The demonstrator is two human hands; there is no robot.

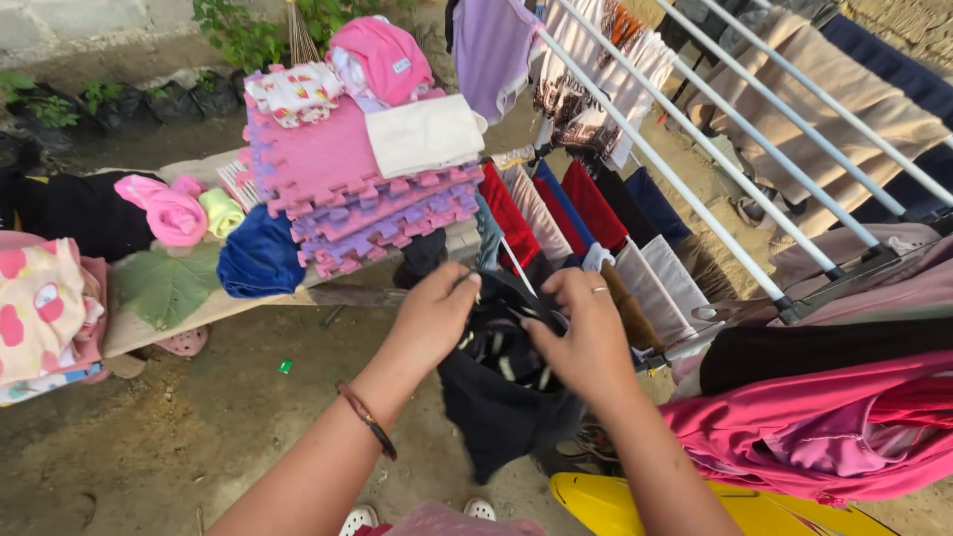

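Outdoors by a drying rack (695, 199), left hand (437, 313) and right hand (586, 337) are both pinching a dark garment (501, 397), grip clenched; cloth is hanging crumpled.

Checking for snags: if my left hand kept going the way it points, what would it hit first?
Likely the red cloth hanging on the drying rack, just past the dark garment the left hand holds; depth is unclear.

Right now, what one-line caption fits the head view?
Both hands, left hand and right hand, grip a dark garment beside a drying rack, with foam mats stacked on a bench.
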